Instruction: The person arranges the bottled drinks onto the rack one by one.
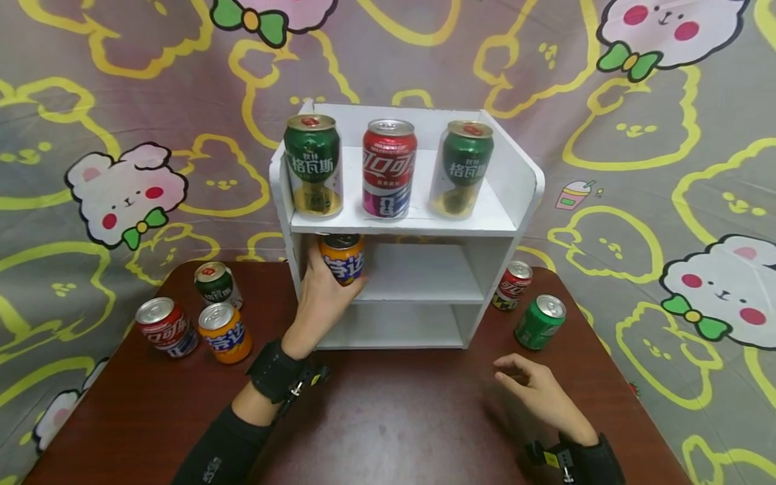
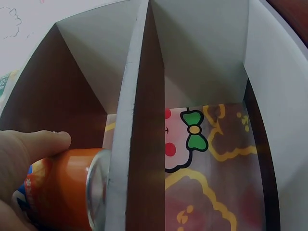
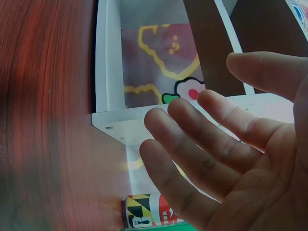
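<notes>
My left hand [image 1: 321, 300] grips an orange soda can [image 1: 343, 261] around its side, in the left part of the white shelf's [image 1: 424, 286] middle compartment. The can stands upright, its top just under the upper board. In the left wrist view the fingers [image 2: 50, 142] wrap the can's orange wall, and its metal end [image 2: 98, 192] is close to a shelf board. Above the table, in front of the shelf's right side, my right hand [image 1: 539, 394] is relaxed with nothing in it. A green can [image 1: 539, 323] is the nearest thing to it.
On the top board stand a green-and-gold can [image 1: 314, 168], a red can [image 1: 389, 168] and another green-and-gold can [image 1: 463, 168]. Left of the shelf are a red can [image 1: 168, 328], an orange can [image 1: 224, 335] and a dark green can [image 1: 217, 286]. Another red can [image 1: 512, 286] stands right.
</notes>
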Tool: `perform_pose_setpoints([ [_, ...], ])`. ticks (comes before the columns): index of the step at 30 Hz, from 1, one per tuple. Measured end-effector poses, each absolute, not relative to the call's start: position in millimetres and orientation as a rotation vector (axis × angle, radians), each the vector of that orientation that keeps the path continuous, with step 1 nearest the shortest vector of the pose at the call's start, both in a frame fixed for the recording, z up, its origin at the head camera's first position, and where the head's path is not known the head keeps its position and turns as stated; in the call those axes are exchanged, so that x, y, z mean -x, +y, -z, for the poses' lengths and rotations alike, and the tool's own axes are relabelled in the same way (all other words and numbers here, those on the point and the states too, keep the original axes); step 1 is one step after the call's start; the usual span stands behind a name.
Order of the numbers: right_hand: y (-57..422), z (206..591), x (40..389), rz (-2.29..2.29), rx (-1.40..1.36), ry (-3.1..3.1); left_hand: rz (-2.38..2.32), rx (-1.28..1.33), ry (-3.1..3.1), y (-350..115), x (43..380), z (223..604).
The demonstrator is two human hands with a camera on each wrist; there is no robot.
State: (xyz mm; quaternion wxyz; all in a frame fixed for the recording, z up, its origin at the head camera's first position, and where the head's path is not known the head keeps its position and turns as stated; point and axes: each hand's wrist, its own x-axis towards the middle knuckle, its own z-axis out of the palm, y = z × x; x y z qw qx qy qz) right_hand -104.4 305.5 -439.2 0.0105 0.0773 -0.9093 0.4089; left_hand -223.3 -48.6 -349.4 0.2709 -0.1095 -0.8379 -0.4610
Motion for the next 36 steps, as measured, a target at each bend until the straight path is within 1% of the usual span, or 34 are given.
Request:
perform_pose_setpoints([
  [15, 303, 437, 102, -1.296, -0.217, -2.847, 1.370, 0.211, -2.274, -50, 225, 349],
  [24, 304, 439, 103, -1.278, -0.231, -2.845, 1.403, 0.219, -2.212, -49, 227, 351],
  [29, 303, 438, 102, -1.284, -0.231, -2.845, 1.377, 0.213, -2.182, -46, 227, 352],
  [36, 302, 438, 103, -1.283, -0.237, -2.842, 1.264, 0.219, -2.126, -43, 224, 364],
])
